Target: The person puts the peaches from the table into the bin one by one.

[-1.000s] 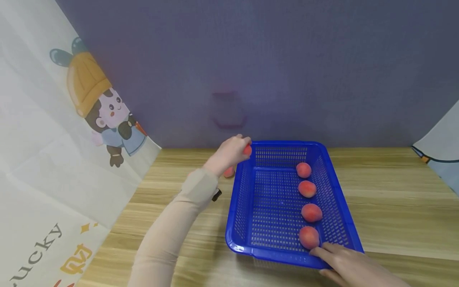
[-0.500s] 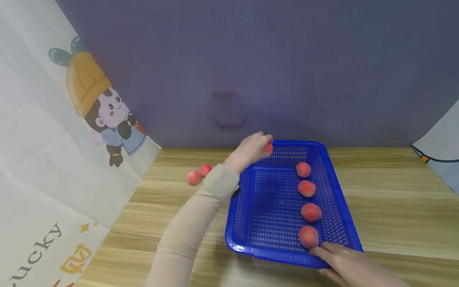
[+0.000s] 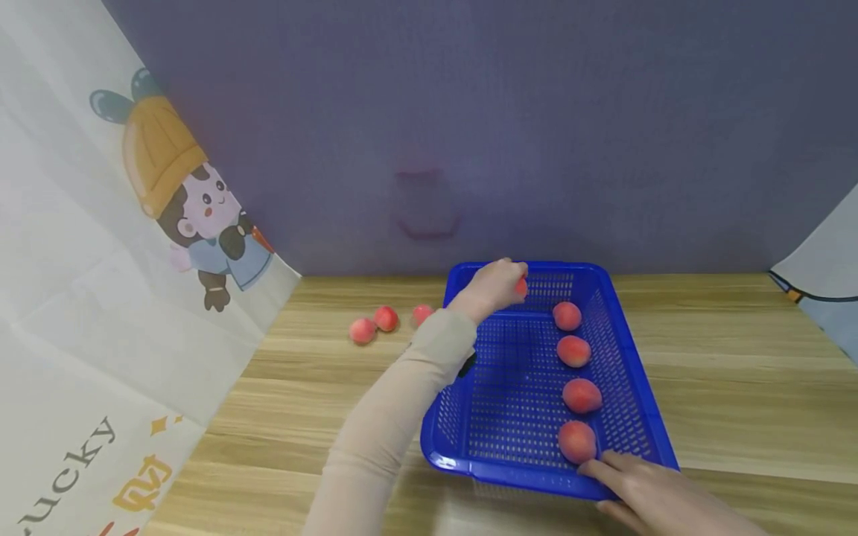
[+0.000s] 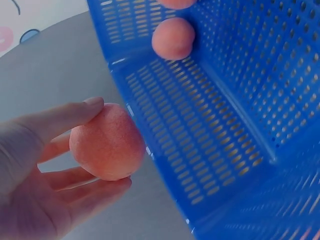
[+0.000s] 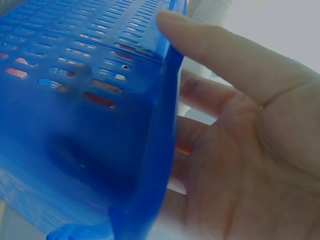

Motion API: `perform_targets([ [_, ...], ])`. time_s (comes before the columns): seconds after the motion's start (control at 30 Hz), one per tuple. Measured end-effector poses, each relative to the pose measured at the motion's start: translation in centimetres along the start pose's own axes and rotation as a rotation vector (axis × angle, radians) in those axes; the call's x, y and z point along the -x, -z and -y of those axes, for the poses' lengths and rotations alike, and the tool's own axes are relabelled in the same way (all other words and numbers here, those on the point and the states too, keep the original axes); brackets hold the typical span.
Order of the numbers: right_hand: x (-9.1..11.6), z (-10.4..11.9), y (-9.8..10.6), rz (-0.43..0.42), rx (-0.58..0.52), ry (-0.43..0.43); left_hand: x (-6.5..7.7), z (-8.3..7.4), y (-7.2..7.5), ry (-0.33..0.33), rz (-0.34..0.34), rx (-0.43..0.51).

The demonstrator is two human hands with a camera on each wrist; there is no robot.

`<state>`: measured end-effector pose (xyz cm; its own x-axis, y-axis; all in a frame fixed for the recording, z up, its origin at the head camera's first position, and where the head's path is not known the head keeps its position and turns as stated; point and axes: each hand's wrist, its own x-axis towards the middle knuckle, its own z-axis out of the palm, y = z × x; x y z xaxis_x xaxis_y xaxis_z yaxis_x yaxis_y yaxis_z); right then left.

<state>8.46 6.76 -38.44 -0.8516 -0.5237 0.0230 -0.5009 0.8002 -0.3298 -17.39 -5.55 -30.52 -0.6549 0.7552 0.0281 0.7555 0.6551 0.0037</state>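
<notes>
My left hand holds a pinkish-red peach between thumb and fingers. In the head view it is over the far part of a blue plastic basket with slotted walls and floor. A row of several peaches lies along the basket's right side. At the near right corner, my right hand grips the basket's rim, thumb on one side and fingers on the other. The nearest peach sits right by these fingertips.
Left of the basket, two peaches lie on the wood-grain table, and a third peach is partly behind my left sleeve. A dark grey partition rises behind. A black cable runs at the far right.
My left hand has carried its peach rightward from the basket's left rim to over its inside, dipping slightly lately. Peaches behind that arm have come into view. My right hand stays put.
</notes>
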Motion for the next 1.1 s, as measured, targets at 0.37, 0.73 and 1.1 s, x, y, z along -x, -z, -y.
perform_targets([
  [0.37, 0.0, -0.2, 0.0, 0.012, -0.014, -0.012, -1.4, -1.3, -2.7, 0.043, -0.004, 0.006],
  [0.73, 0.0, -0.1, 0.0, 0.010, -0.009, -0.001, -2.1, -1.6, -4.9, 0.078, 0.032, -0.006],
  [1.1, -0.1, 0.0, 0.1, 0.024, -0.019, -0.015, -2.2, -0.9, -7.0, 0.122, 0.026, 0.007],
])
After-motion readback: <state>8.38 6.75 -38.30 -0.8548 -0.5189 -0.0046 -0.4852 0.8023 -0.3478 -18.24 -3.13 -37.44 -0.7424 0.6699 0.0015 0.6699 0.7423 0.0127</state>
